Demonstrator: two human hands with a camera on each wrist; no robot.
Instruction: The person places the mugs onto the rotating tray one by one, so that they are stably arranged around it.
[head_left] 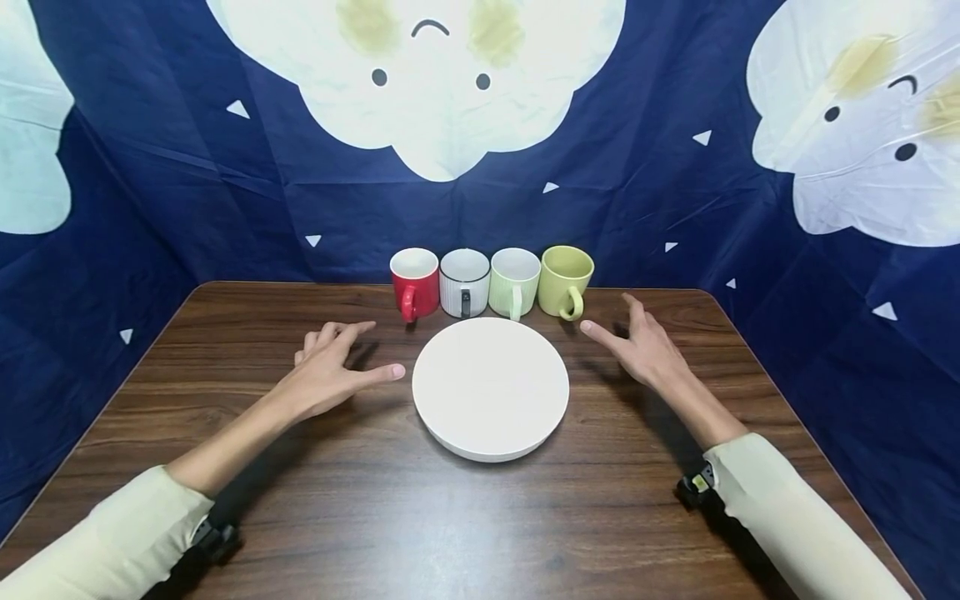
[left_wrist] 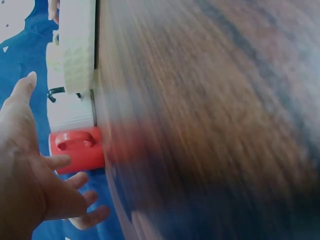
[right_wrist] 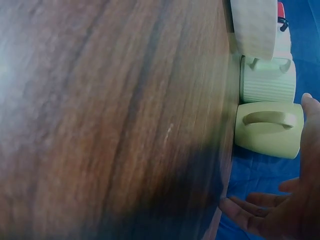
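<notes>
1. The left hand (head_left: 330,367) is hovering with its thumb and index finger spreading wide apart and its other fingers bending slightly.
2. The thick white disc (head_left: 491,387) is lying on the wood-grain table (head_left: 450,517) between the two hands, its left edge sitting just beside the left thumb tip, with a small gap showing.
3. The red mug (head_left: 427,292) is standing upright beyond the left index fingertip and to its right, near but apart, its handle facing the person.
4. The right hand (head_left: 647,346) is hovering on the other side of the disc, its thumb and index finger also spreading apart.
5. The yellow-green mug (head_left: 555,287) is standing upright just ahead of the right thumb tip and to its left, its handle pointing toward that thumb.
6. The ribbed white mug (head_left: 452,293) with a black rim and the ribbed pale green mug (head_left: 502,293) are standing between these two, lining up in a row beyond both hands and behind the disc.
7. A navy cloth (head_left: 300,200) with white clouds is hanging farther beyond the hands.
</notes>
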